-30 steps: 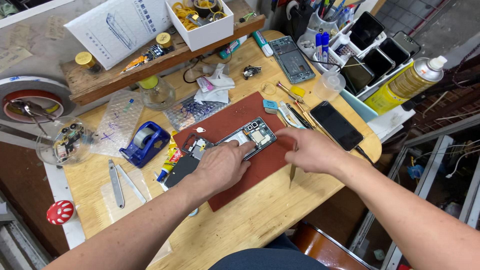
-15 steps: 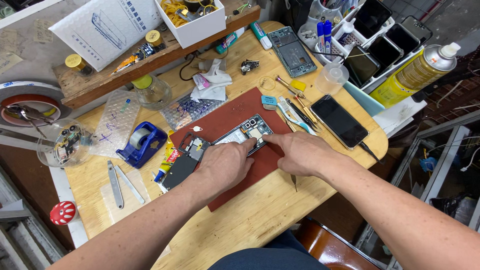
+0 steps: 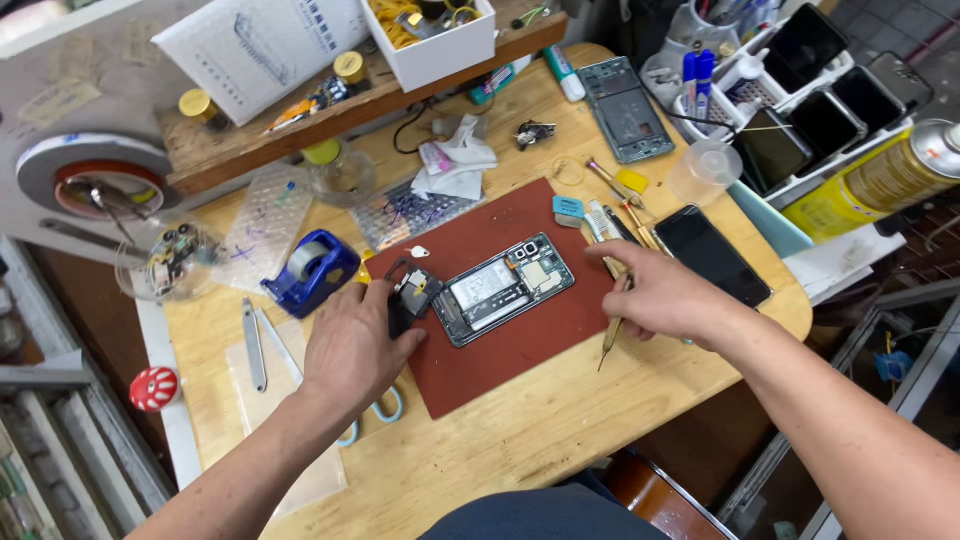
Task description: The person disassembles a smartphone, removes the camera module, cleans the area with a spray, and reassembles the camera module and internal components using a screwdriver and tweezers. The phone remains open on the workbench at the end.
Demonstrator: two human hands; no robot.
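Pretty cramped little repair corner. The counter (image 3: 560, 440) is a light wooden top with rounded corners, scuffed and marked from use, and a dark red mat (image 3: 520, 350) covers the middle of it. Along the back runs a raised wooden shelf (image 3: 250, 150), just a rough plank sitting above the counter. To the left there's a metal-framed edge with grey rails (image 3: 60, 440) going down toward the floor, which is too dark to make out. On the right a glass-fronted cabinet frame (image 3: 900, 370) stands right beside the counter. Light is bright and even from above, hardly any hard shadows.
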